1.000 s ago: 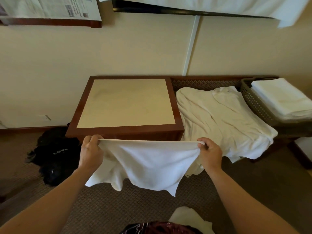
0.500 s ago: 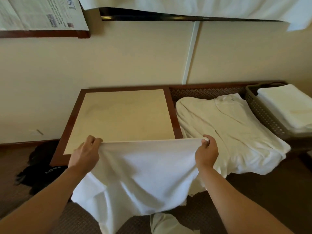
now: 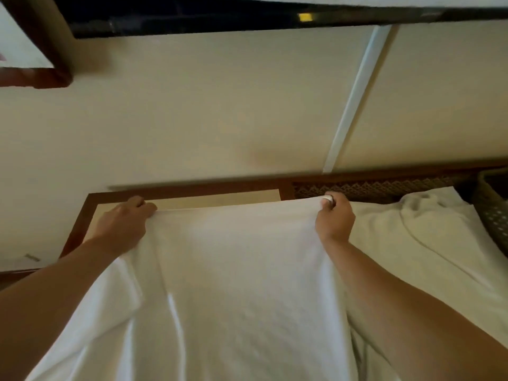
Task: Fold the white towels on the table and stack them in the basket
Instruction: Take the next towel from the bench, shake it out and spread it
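Across the middle of the view, a white towel (image 3: pixel 233 284) is held stretched between two hands, the left hand (image 3: pixel 122 225) at ten o'clock and the right hand (image 3: pixel 334 221) at two o'clock, each curled tightly around a top corner. Half a second ago its top edge hung near the front of the table (image 3: pixel 82 215); it has now been carried almost to the far rim, so spreading flat for folding seems close. More unfolded towels (image 3: pixel 426 237) lie at three o'clock, beside the basket (image 3: pixel 492 202).
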`<state>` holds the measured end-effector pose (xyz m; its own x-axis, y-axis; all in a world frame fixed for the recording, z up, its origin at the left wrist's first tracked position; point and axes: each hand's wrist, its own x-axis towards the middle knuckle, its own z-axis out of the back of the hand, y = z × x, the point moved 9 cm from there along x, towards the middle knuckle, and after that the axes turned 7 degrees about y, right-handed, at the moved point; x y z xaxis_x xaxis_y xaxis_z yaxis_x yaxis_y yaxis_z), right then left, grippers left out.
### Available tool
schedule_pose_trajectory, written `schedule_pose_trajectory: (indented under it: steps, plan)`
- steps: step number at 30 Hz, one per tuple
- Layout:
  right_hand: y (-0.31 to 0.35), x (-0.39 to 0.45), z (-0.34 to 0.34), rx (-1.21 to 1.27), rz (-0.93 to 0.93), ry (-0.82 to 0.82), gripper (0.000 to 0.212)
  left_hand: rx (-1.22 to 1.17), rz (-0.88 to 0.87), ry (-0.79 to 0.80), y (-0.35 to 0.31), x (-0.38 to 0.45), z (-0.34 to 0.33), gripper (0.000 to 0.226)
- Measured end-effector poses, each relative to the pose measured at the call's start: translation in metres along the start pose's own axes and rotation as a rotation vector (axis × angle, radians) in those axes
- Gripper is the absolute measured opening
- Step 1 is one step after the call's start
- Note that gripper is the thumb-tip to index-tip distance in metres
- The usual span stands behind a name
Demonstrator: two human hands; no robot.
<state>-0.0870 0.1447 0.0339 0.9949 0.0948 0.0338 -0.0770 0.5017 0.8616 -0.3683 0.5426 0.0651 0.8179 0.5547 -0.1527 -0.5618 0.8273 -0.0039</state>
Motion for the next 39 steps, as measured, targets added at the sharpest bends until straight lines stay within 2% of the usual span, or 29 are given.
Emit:
schedule_pose_trajectory:
  steps: [9, 13, 16, 18, 20, 22, 24, 26, 28, 30, 33, 35, 39]
  plan:
    - [-0.017, 0.128, -0.093, -0.141, 0.014, 0.108, 0.02, 0.007, -0.055, 0.008, 0.001, 0.142, -0.038, 0.032]
    - [-0.02, 0.152, -0.117, -0.293, 0.018, 0.15, 0.023, -0.011, -0.017, 0.088, -0.001, 0.175, -0.056, 0.032]
    - [-0.018, 0.146, -0.114, -0.488, -0.118, 0.074, 0.03, -0.086, 0.045, 0.024, -0.002, 0.175, -0.054, 0.022]
    - [-0.005, 0.129, -0.11, -0.511, -0.171, -0.009, 0.043, -0.147, 0.133, -0.041, 0.007, 0.16, -0.041, 0.026]
    - [0.026, 0.105, -0.125, -0.473, -0.003, -0.019, 0.048, -0.28, 0.202, -0.081, 0.018, 0.129, -0.03, 0.035]
    - [0.062, 0.064, -0.158, -0.449, 0.22, 0.091, 0.051, -0.358, 0.216, -0.017, 0.021, 0.084, -0.032, 0.054]
    - [0.094, 0.01, -0.199, -0.446, 0.425, 0.242, 0.051, -0.258, 0.181, 0.115, 0.016, 0.031, -0.046, 0.082]
    - [0.119, -0.047, -0.242, -0.489, 0.599, 0.439, 0.049, -0.163, 0.141, 0.165, 0.019, -0.012, -0.063, 0.094]
    - [0.126, -0.091, -0.287, -0.586, 0.633, 0.698, 0.049, -0.182, 0.145, 0.101, 0.036, -0.033, -0.075, 0.078]
    - [0.121, -0.114, -0.318, -0.697, 0.551, 0.865, 0.052, -0.225, 0.063, -0.082, 0.045, -0.036, -0.072, 0.047]
    - [0.115, -0.123, -0.338, -0.759, 0.427, 0.895, 0.063, -0.36, -0.038, -0.315, 0.066, -0.028, -0.055, 0.033]
    - [0.111, -0.126, -0.341, -0.789, 0.423, 0.857, 0.077, -0.495, 0.08, -0.361, 0.099, -0.015, -0.047, 0.028]
    - [0.105, -0.126, -0.341, -0.83, 0.413, 0.816, 0.078, -0.664, 0.396, -0.262, 0.181, 0.028, -0.056, 0.023]
